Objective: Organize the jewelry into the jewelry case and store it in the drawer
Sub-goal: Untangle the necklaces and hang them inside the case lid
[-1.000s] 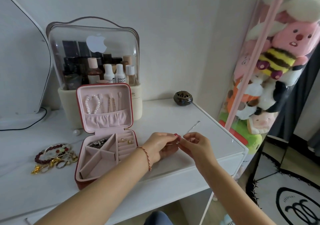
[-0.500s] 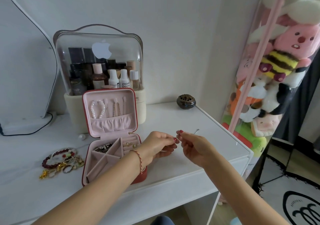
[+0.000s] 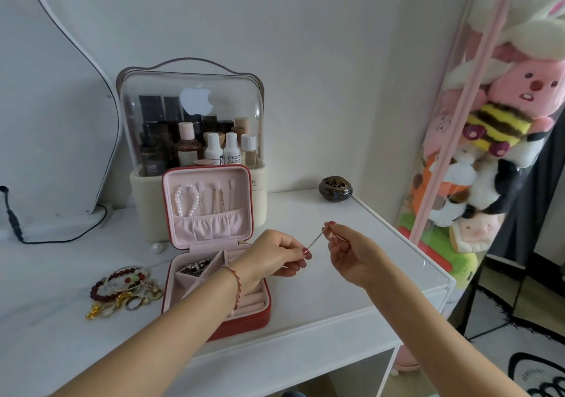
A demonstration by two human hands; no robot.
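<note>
Pinching thin chain [image 3: 315, 240], maybe necklace: left hand [image 3: 275, 254], right hand [image 3: 351, 256]; bottle [image 3: 231, 152] reads "poom poom".

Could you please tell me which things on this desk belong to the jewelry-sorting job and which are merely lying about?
Job:
- open jewelry case
- thin chain, pinched between left hand and right hand
- pile of bracelets and rings
- loose pearl

Lying about:
- cosmetics organizer
- dark incense burner
- plush toys
- black cable
</note>
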